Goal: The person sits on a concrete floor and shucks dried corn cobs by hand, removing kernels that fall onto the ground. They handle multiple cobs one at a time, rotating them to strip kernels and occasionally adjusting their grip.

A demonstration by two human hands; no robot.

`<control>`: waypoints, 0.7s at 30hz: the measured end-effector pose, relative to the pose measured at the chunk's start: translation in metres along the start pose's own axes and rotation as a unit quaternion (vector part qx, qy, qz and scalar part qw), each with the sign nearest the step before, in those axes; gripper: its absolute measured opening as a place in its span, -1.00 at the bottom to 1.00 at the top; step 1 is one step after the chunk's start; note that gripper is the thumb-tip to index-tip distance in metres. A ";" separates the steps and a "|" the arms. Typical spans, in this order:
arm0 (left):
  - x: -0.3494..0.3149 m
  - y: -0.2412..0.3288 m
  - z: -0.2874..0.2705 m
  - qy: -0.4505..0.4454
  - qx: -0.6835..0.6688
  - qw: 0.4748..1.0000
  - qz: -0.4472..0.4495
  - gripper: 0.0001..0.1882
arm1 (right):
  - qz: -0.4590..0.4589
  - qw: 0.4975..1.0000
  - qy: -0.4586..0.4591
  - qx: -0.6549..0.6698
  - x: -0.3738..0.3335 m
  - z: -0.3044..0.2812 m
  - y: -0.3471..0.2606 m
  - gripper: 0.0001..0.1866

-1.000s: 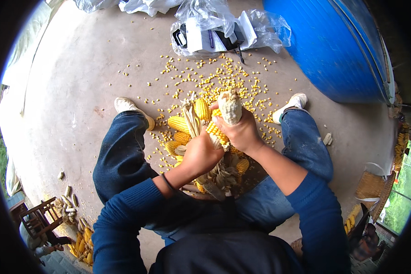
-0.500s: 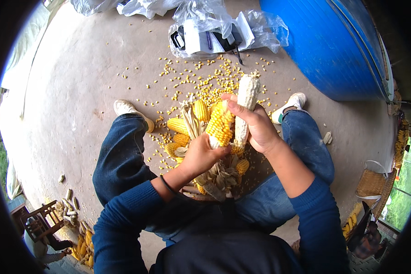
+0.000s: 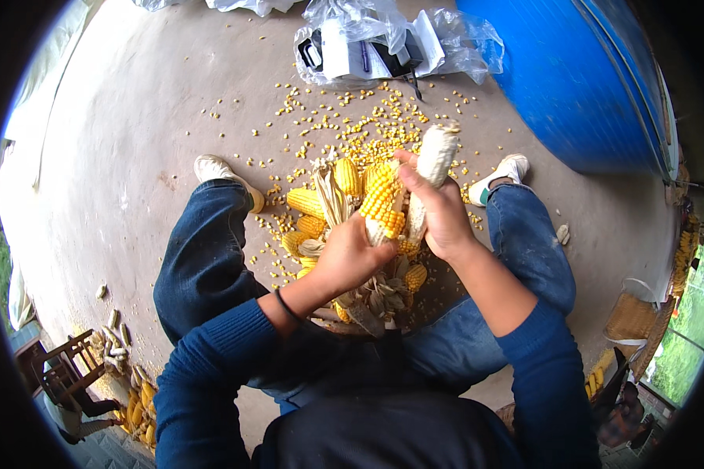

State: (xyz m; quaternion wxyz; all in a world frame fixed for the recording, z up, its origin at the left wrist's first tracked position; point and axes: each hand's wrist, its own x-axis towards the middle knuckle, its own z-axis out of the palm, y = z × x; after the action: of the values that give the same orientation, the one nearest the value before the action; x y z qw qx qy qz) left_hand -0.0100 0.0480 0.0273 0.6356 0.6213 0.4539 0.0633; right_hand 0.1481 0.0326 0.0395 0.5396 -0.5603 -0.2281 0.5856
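My left hand is closed round the lower end of a partly shelled corn cob; yellow kernels cover its upper part, and a bare pale patch shows near my thumb. Gripped in my right hand is a stripped white cob, tilted with its top away from me and pressed along the right side of the yellow cob. Under both hands lie several whole corn cobs and dry husks in a heap between my legs. My right fingertips are partly hidden behind the cobs.
Loose kernels are scattered over the floor beyond the heap. Farther off lies a clear plastic bag with dark and white items, beside a big blue container. Bare cobs and more corn lie lower left, near another person and a wooden chair.
Both hands have shifted slightly right with their cobs. The yellow cob has turned a little, and the white cob leans more to the right against it.
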 end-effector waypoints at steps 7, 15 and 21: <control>0.006 -0.011 0.019 0.100 0.164 0.979 0.073 -0.61 | -0.309 0.923 0.052 -0.224 -0.018 0.030 0.021 -0.70; -0.008 0.002 0.014 -0.033 -0.241 0.970 -0.002 -0.84 | -0.321 0.890 -0.010 -0.325 -0.007 0.005 0.039 -0.69; -0.004 0.003 0.019 -0.055 -0.303 0.950 -0.046 -0.93 | -0.131 0.973 -0.045 -0.184 -0.011 0.003 0.016 -0.54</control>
State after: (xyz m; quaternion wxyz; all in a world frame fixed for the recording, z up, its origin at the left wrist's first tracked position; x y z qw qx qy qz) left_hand 0.0018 0.0328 0.0284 0.8200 0.3807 0.4057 0.1344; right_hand 0.1367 0.0188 0.0306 0.4888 -0.5885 -0.4273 0.4818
